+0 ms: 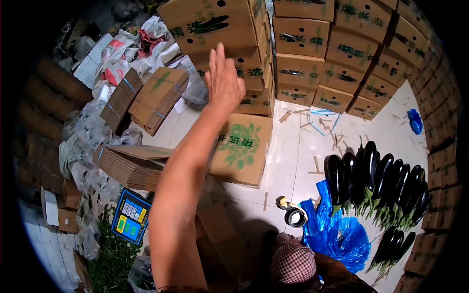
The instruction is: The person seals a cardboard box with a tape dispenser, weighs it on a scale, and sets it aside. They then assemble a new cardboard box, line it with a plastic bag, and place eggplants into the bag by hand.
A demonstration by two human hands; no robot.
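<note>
My left hand [224, 83] is stretched out at the end of a bare forearm, back of the hand toward me and fingers extended. It overlaps the front of a stack of brown cartons, close to the upper carton [210, 29] printed with green characters and a dark eggplant picture. Below the stack, a closed carton [239, 151] with a green plant print lies on the tiled floor. No part of my right hand shows.
Several eggplants [370, 166] lie in rows at the right beside blue plastic [342, 234] and a tape roll [295, 218]. A person in a checkered cap [293, 263] is at the bottom. Flattened cartons [159, 95], a scale display [131, 216] and green peppers [112, 254] are left.
</note>
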